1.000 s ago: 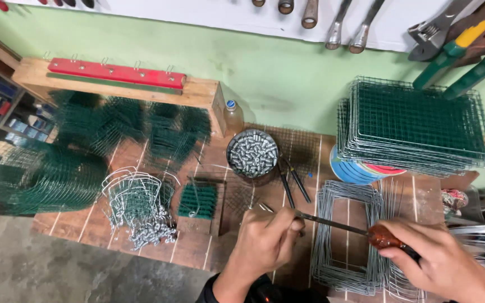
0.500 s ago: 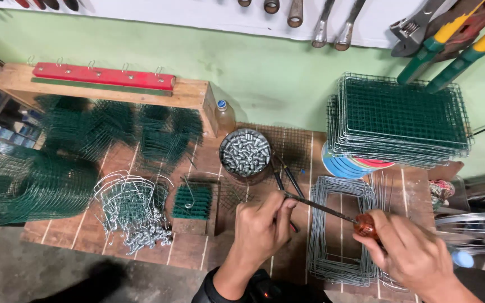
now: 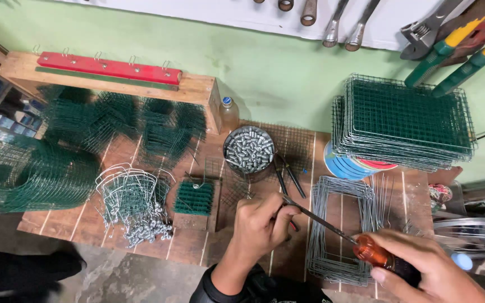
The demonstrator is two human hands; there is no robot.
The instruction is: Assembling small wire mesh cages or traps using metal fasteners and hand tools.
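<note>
1. Wooden-planked desk [image 3: 141, 247], reddish brown, carrying every item listed below; pale green wall behind it.
2. Green wire-mesh panels [image 3: 405, 120], flat, stacked at the desk's far right corner, resting on a blue round lid [image 3: 341, 166].
3. Green mesh roll [image 3: 35, 174], curved, at the desk's left edge; further bent mesh pieces [image 3: 166, 132] lie along the far edge beneath a wooden rack with a red bar [image 3: 108, 67].
4. Grey wire frames [image 3: 341, 224], rectangular, stacked at the near right part of the desk, just beside the right hand.
5. Bare wire hoops [image 3: 127, 193], loosely heaped with small metal clips, left of the desk's middle.
6. Round tin [image 3: 248, 149], filled with silvery metal pieces, at the far middle of the desk.
7. Small green mesh block [image 3: 195, 197], set on a wooden base, just left of the left hand.
8. Screwdriver [image 3: 332, 230], thin metal shaft, amber handle, lying slantwise over the wire frames.
9. Right hand [image 3: 422, 269], near right edge, closed around the screwdriver's handle.
10. Left hand [image 3: 262, 224], near middle of the desk, fingers pinched tight about the screwdriver's tip and a small piece of wire too small to make out.
</note>
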